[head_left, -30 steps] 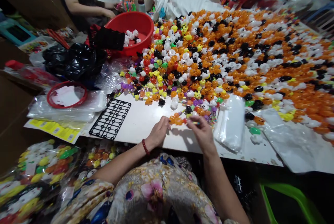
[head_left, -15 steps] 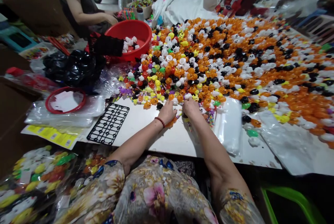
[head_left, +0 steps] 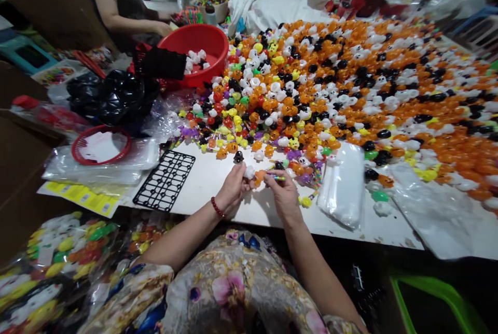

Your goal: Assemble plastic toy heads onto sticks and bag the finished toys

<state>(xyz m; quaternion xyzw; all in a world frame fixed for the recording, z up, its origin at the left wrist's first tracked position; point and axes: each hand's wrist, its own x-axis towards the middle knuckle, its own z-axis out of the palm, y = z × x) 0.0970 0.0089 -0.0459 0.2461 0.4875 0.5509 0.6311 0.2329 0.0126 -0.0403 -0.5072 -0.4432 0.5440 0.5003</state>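
Observation:
My left hand (head_left: pixel 232 187), with a red bead bracelet at the wrist, is closed on a small white plastic figure (head_left: pixel 249 171). Beside that figure, between my hands, is an orange plastic figure (head_left: pixel 258 178); which hand supports it I cannot tell. My right hand (head_left: pixel 286 194) pinches a thin, brightly striped stick (head_left: pixel 276 177), its inner end near the orange figure. A small black figure (head_left: pixel 238 156) lies just beyond my left fingers. The large heap of orange, white, black and yellow figures (head_left: pixel 319 95) spreads behind both hands on the white table (head_left: pixel 218 209).
A black plastic grid (head_left: pixel 165 180) and a red basket (head_left: pixel 101 145) on clear bags lie to the left. A stack of clear bags (head_left: pixel 342 186) lies right. Behind stands a red basin (head_left: pixel 210 46), with another person's arm (head_left: pixel 128 24) near it.
Both hands have drawn back from the heap's edge toward me. The white and orange figures and the striped stick now show between my fingers.

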